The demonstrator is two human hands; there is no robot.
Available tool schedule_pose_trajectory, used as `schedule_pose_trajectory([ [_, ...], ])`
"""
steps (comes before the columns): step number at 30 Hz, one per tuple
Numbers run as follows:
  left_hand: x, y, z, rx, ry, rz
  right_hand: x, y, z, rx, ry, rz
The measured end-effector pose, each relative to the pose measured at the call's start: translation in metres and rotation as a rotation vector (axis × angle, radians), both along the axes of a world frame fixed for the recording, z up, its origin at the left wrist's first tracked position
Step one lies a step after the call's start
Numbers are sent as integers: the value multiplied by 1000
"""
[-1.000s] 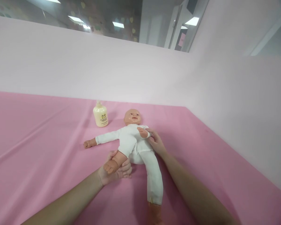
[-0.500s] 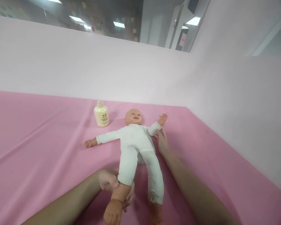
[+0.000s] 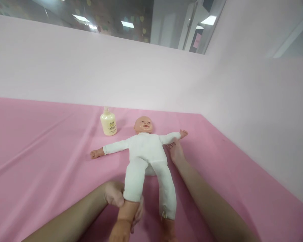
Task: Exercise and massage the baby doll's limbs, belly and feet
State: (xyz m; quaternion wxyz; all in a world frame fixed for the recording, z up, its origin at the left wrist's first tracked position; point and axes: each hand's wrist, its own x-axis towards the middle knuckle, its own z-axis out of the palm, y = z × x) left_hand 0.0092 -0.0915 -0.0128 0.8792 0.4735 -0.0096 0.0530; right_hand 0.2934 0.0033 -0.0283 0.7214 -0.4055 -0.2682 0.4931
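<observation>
A baby doll (image 3: 145, 153) in a white bodysuit lies face up on the pink cloth (image 3: 40, 158), arms spread and legs stretched toward me. My left hand (image 3: 116, 198) is closed round the ankle of the doll's leg on the left. My right hand (image 3: 176, 152) lies flat beside the doll's trunk, its fingers stretched out under the doll's outstretched arm on the right. It holds nothing.
A cream pump bottle (image 3: 108, 122) stands upright just left of the doll's head. Pale pink walls (image 3: 255, 111) close the surface at the back and on the right, where they meet in a corner.
The doll's bent leg has been pulled straight toward me by my left hand. The doll's arm on the right has swung from its chest out to the side, and my right hand has let go of it.
</observation>
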Motion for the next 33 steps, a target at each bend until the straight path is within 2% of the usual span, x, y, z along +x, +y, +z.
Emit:
schedule_pose_trajectory([
  [2, 1, 2, -6, -108, -126, -84, -6, -5, 4, 73, -62, 11],
  [4, 1, 5, -11, -189, -210, 3, -12, -11, 7, 144, -190, 33],
  [6, 2, 8, -14, -201, -180, 93, -16, -16, 9, 184, -358, 76],
  [11, 5, 9, -9, -170, -92, 157, -18, -27, 14, 285, -791, 225],
  [14, 6, 8, -8, -186, -88, 211, -18, -29, 14, 348, -905, 222],
  [17, 6, 8, -8, -165, -58, 209, -20, -28, 10, 318, -865, 230],
  [21, 5, 6, -6, -122, -37, 156, -22, -25, 5, 239, -713, 236],
  [26, 5, 1, 1, -15, 11, 101, -20, -19, 6, 223, -547, 86],
  [29, 4, -1, 3, -6, 15, 76, -16, -17, 8, 198, -442, -5],
  [33, 3, 0, 6, 45, 58, -24, -11, -12, 5, 137, -232, -41],
])
